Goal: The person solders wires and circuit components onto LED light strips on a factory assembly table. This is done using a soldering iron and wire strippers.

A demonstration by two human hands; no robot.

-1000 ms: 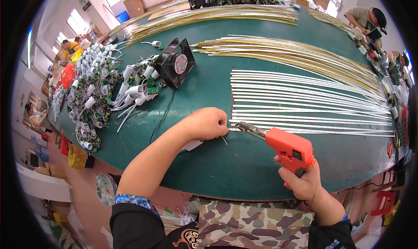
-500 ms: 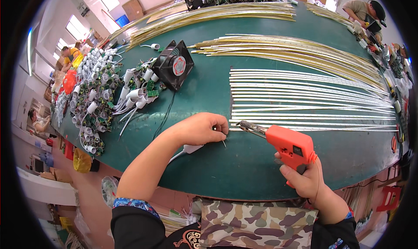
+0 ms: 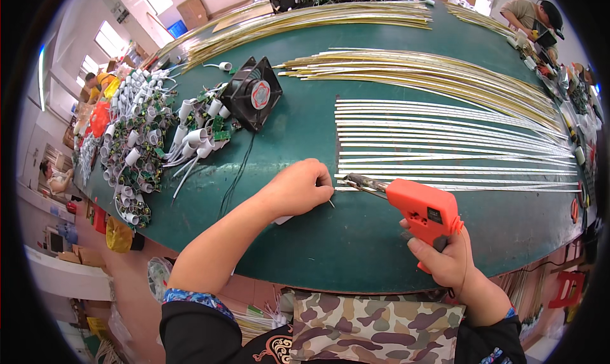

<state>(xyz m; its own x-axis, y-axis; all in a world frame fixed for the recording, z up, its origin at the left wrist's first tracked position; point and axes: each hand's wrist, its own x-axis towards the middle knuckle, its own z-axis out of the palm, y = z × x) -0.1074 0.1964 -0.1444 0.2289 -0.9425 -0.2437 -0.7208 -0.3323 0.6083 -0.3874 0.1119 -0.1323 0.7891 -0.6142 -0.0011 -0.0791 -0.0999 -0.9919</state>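
Observation:
My right hand is wrapped round the grip of an orange soldering gun. Its dark metal tip points left, close to the ends of the lowest thin white strips. Beside that tip my left hand is closed in a pinch, and a short thin wire pokes out below the fingers. Under my left forearm only a bit of a white plastic piece shows; the arm hides the rest. Whether the tip touches a strip I cannot tell.
A black fan stands left of the strips, its cord trailing across the green table. Left of it lie heaped white caps with circuit boards. Yellowish strip bundles lie farther back. Another person works at the far right.
My left forearm has shifted and now covers most of the white plastic piece and its cable. The soldering gun has moved slightly left and up. The left hand keeps its pinch.

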